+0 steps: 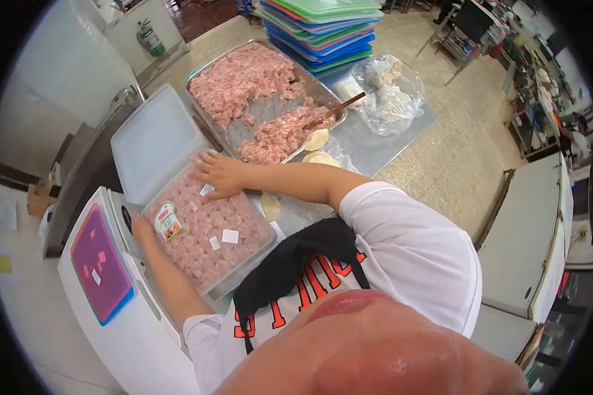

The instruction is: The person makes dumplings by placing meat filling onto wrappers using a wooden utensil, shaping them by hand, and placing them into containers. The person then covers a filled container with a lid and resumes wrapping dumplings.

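A rectangular plastic container (212,224) with a clear lid holds rows of small pinkish portions, with a round label and small white stickers on top. My right hand (219,175) lies on the lid near its far edge, fingers spread. At the container's left edge is my left hand (142,229), its fingers extended along the side and partly hard to make out. Against the container's far end rests a translucent white lid or tray (157,141). Beyond it, a large metal tray (252,126) holds ground meat (244,76), with a brown wooden utensil (339,108) in it.
Round dough wrappers (317,139) lie by the metal tray, near a clear plastic bag (392,99). Stacked colored lids (319,33) stand at the back. A white appliance (122,289) with a purple-and-blue lid (101,263) on top is at left. A white cabinet (524,243) stands right.
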A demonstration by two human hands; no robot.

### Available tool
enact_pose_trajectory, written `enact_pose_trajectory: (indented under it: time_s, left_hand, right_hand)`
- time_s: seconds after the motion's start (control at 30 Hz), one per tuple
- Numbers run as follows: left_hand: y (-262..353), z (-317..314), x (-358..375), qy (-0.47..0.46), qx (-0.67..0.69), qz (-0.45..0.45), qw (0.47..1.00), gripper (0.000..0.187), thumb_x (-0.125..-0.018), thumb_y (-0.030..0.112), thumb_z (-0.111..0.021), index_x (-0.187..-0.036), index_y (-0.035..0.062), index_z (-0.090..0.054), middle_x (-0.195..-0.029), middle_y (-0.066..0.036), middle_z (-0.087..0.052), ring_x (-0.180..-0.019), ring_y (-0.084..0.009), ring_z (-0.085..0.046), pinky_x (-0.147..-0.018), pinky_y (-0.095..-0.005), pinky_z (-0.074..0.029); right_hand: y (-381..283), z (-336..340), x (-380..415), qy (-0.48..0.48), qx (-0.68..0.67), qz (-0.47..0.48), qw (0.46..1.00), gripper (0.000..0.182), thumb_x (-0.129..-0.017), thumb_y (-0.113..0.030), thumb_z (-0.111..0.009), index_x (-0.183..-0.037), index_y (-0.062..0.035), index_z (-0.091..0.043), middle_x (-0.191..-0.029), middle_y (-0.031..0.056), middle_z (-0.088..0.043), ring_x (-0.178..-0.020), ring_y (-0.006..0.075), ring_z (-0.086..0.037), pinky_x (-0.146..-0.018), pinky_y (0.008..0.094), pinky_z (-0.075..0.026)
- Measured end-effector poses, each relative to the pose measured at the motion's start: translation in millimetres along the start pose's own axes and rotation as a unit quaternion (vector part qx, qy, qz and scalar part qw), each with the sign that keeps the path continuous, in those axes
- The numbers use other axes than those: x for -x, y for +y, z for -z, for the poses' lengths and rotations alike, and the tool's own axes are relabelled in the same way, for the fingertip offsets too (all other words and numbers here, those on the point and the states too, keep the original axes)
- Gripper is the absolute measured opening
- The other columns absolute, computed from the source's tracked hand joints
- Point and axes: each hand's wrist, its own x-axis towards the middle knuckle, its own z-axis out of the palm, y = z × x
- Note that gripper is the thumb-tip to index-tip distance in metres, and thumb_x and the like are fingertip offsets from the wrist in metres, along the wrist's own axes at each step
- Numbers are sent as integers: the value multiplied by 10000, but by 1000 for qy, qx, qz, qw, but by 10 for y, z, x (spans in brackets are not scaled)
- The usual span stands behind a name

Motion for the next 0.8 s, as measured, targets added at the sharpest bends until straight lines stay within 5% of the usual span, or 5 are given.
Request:
enact_pose_trajectory:
  time_s: [0.07,0.13,0.43,0.6,0.8]
  left_hand:
    - [205,135,293,135,201,57,969,349,-908,128,-408,-1157,-76,-541,-1206,-278,-534,-1086,-432,-524,-923,-463,-419]
    - [232,152,593,158,228,-5,961,358,-933,144,-394,-1231,-31,-491,-1279,-260,-490,-1124,-423,-509,-956,-450,-399]
    - [615,567,2576,62,219,129,965,350,-996,206,-322,-1269,29,-452,-1235,-225,-540,-1154,-385,-505,-963,-435,-388]
    - [465,309,2593,189,245,126,942,314,-992,213,-361,-1108,8,-569,-1125,-201,-586,-1029,-373,-550,-899,-417,-413]
    - [540,403,2585,176,278,158,931,282,-973,159,-369,-1117,30,-574,-1071,-191,-607,-997,-353,-566,-871,-414,-417]
  right_hand:
    - [-12,-3,8,-2,-8,9,1000,760,-857,-567,-493,-1373,-18,-395,-1401,295,-352,-1333,455,-288,-1104,533,-210]
    - [-113,89,67,-48,2,35,998,755,-861,-567,-491,-1375,-23,-395,-1410,285,-346,-1334,447,-292,-1100,532,-218]
    - [-955,184,855,-76,-112,279,951,933,-766,-684,-537,-1420,-49,-336,-1479,254,-256,-1372,424,-237,-1069,579,-219]
    - [-937,263,756,-161,-105,271,943,1006,-730,-718,-556,-1428,-34,-315,-1484,265,-236,-1383,448,-184,-1070,599,-203]
    - [-1008,377,646,-238,-88,254,933,963,-750,-684,-569,-1426,-43,-324,-1469,262,-265,-1380,443,-197,-1070,603,-207]
